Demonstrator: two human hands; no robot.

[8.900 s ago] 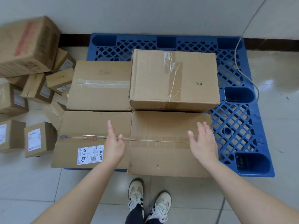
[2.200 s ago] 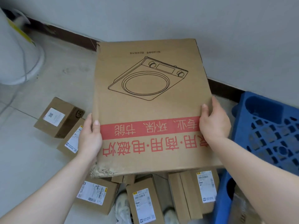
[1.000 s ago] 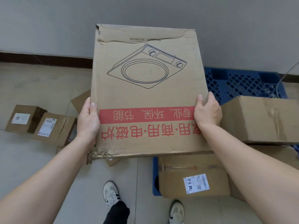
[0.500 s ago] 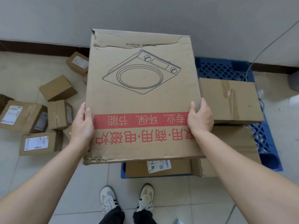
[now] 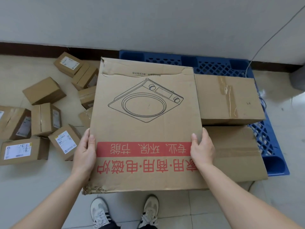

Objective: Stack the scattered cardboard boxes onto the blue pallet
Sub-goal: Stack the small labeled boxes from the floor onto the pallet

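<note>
Big box [image 5: 145,123]: you held it at centre frame, broad face up toward you. Your left hand [image 5: 85,152] gripped the left edge, thumb on the top face, fingers curled out of sight beneath. Your right hand [image 5: 202,149] gripped the right edge the same way, thumb at the end of the red band. Both grips sat in the lower half of the box.

The box face carried a line drawing of a cooker, a red band of white characters, and larger red characters under it, all upside down to you. The far edge was crumpled and the near left corner was frayed.

The pallet [image 5: 214,66] lay at upper right, against the wall [image 5: 148,22]. The big box covered its left part. Whether the box rested on anything below could not be told.

A taped box [image 5: 231,100], marked V4, sat on the pallet right of centre, just beside the big box's right edge. Below it in the frame lay a flat box [image 5: 237,154], partly hidden by your right hand and the big box.

Small boxes [image 5: 44,90] lay scattered on the floor [image 5: 33,187] at left of frame, several with white labels. Your shoes [image 5: 99,212] showed at bottom centre.
</note>
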